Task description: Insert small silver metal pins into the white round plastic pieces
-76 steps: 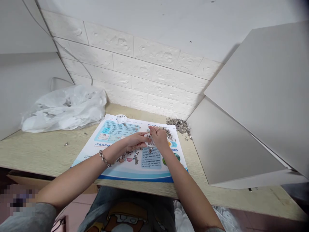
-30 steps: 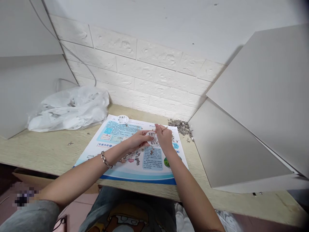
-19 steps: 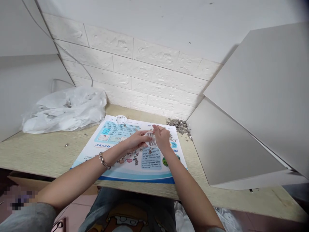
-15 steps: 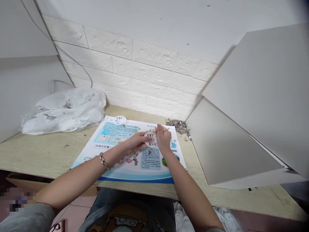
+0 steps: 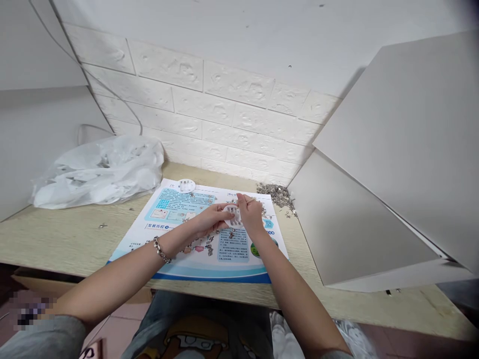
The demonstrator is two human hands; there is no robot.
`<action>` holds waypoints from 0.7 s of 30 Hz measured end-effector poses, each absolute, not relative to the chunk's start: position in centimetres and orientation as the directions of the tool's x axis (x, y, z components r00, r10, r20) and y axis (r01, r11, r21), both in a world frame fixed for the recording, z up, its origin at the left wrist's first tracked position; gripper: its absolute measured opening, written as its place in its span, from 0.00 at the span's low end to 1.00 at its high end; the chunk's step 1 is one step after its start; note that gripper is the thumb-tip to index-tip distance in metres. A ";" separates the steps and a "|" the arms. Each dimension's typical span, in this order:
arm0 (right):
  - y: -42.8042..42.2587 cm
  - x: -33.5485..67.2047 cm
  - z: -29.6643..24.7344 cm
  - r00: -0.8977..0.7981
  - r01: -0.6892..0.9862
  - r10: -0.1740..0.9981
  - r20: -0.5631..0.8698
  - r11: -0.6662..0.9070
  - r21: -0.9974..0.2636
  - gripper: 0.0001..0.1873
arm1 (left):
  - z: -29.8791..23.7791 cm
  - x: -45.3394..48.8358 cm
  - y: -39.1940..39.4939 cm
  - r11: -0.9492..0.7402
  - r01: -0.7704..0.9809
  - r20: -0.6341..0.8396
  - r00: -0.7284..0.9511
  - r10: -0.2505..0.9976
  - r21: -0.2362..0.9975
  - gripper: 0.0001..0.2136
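Observation:
My left hand [image 5: 208, 219] pinches a small round white plastic disc [image 5: 232, 214] with several slots, held just above a blue and white printed sheet [image 5: 179, 209]. My right hand [image 5: 250, 215] is closed on a thin pale stick-like tool [image 5: 251, 200], its fingers touching the disc's right side. Small metal parts [image 5: 209, 243] lie scattered on the sheet under my hands. A second white disc [image 5: 186, 186] rests at the sheet's far left corner. My left wrist wears a beaded bracelet [image 5: 161, 250].
A heap of tiny metal pieces [image 5: 279, 193] sits by the brick wall at the sheet's far right corner. A crumpled white plastic bag [image 5: 101, 169] lies far left. Large grey boards [image 5: 359, 224] lean at the right. The wooden desk [image 5: 63, 234] carries a few stray metal bits.
My hands stay together over the sheet with the disc. The right hand shifted slightly left and lower against the disc; the camera view wobbled a little.

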State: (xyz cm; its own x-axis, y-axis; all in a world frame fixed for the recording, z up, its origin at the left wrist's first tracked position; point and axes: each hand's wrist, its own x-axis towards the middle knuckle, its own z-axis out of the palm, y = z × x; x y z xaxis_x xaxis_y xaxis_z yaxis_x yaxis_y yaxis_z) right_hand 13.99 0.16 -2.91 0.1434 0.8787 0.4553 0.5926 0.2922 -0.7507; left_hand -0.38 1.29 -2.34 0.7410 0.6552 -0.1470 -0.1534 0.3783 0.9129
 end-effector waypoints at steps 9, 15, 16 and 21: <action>0.1 13.9 -3.2 -0.004 0.669 0.880 0.475 0.355 -0.653 0.25 | -2.4 -0.2 1.0 0.341 -0.127 -0.154 0.710 0.687 0.931 0.07; -0.2 14.0 -2.5 0.325 0.304 0.886 0.330 0.233 -0.924 0.28 | -2.2 0.3 0.9 0.509 -0.218 -0.249 0.673 0.696 0.833 0.13; -0.3 14.1 -2.2 0.384 0.273 0.851 0.359 0.267 -0.924 0.28 | -2.1 0.1 1.2 0.514 -0.221 -0.260 0.660 0.704 0.829 0.13; -1.2 15.2 -0.2 0.370 0.465 0.830 0.417 0.223 -0.857 0.21 | -1.8 -1.5 3.3 0.412 -0.321 -0.248 0.446 0.860 0.852 0.10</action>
State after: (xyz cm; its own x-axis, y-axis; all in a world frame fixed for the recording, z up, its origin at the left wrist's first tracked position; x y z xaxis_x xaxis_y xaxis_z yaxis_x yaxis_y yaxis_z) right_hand 15.23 -1.16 -0.20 0.3699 0.8304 0.4167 0.4652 0.2227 -0.8567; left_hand -1.48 3.34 -1.78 0.4458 0.8601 -0.2478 -0.3214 0.4122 0.8525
